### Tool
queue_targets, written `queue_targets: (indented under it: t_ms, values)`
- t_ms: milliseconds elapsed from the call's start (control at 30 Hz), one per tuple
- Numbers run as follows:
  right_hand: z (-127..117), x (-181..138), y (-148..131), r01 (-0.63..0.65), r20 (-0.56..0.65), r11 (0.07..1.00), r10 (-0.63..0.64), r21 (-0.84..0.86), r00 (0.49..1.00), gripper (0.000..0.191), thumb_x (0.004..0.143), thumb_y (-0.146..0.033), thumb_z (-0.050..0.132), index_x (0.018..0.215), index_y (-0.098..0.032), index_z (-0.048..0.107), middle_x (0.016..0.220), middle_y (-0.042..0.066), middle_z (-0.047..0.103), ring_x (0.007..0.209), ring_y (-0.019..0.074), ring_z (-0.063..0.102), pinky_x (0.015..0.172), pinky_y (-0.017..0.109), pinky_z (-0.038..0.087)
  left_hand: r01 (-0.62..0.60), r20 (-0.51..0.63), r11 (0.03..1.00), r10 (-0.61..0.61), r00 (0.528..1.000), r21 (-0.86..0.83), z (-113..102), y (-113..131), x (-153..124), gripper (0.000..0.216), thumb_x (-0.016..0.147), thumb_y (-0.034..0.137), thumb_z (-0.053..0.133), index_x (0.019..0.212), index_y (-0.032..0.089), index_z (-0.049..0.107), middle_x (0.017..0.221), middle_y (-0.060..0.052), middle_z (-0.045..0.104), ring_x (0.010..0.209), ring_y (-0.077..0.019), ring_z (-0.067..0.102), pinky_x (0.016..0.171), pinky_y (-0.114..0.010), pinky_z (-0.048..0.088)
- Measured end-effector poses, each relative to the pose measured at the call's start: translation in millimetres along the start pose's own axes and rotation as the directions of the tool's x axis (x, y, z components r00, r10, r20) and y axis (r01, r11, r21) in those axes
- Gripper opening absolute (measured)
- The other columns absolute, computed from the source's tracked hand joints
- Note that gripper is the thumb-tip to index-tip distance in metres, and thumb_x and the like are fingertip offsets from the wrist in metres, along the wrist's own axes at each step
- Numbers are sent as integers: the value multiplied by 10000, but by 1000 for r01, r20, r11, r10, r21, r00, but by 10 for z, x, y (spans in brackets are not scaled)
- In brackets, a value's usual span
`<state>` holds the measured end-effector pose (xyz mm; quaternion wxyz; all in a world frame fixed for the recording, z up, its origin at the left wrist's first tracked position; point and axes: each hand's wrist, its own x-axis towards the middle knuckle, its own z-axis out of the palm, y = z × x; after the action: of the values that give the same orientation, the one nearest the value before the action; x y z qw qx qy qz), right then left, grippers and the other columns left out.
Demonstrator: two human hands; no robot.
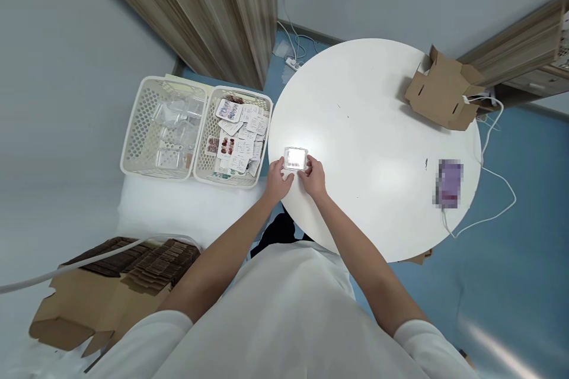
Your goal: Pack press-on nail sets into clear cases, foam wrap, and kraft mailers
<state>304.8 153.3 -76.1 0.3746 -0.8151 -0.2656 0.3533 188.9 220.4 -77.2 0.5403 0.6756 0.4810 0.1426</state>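
A small clear plastic case (296,158) lies at the near left part of the white round table (382,106), with bright glare over most of its top. Small dark marks show along its near side, too small to make out. My left hand (278,182) grips its left edge, thumb toward the near side. On the opposite edge my right hand (315,178) holds the case the same way. To the left, a white basket (201,157) holds many printed cards, some carrying coloured press-on nails (228,145).
A second white basket (128,151) contains clear plastic cases (171,158). An opened cardboard box (438,95) stands at the table's far right. A blurred purple item (448,182) with a white cable (493,174) lies near the right edge. Folded cardboard (164,263) sits at lower left.
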Motion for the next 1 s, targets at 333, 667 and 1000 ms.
queue_targets:
  t_ms: [333, 667, 1000]
  values:
    - [-4, 8, 36, 19, 28, 1000, -19, 12, 999, 599, 681, -239, 553, 1250, -222, 365, 1037, 66, 432, 754, 144, 473, 741, 342, 481, 1, -43, 1000, -2, 999, -18, 51, 7, -56, 668, 723, 211, 557, 1329, 221, 278, 1286, -111, 333, 1140, -224, 408, 921, -370, 391]
    - [-338, -351, 138, 3, 212, 981, -45, 196, 976, 784, 629, -240, 631, 1319, -275, 258, 1237, 78, 382, 1036, 185, 493, 893, 363, 426, 13, -110, 998, -20, 994, -60, 144, -9, -332, 698, 724, 237, 560, 1340, 210, 235, 1381, -117, 222, 1263, -244, 287, 1019, -396, 298]
    - [-1192, -1261, 608, -33, 204, 973, -14, 227, 979, 462, 656, -279, 581, 1112, -252, 509, 1091, 47, 542, 690, 116, 572, 715, 313, 471, 95, -105, 984, -111, 988, -152, 368, 81, -1274, 402, 676, 270, 597, 1060, 164, 541, 1088, -121, 560, 1005, -224, 540, 837, -367, 445]
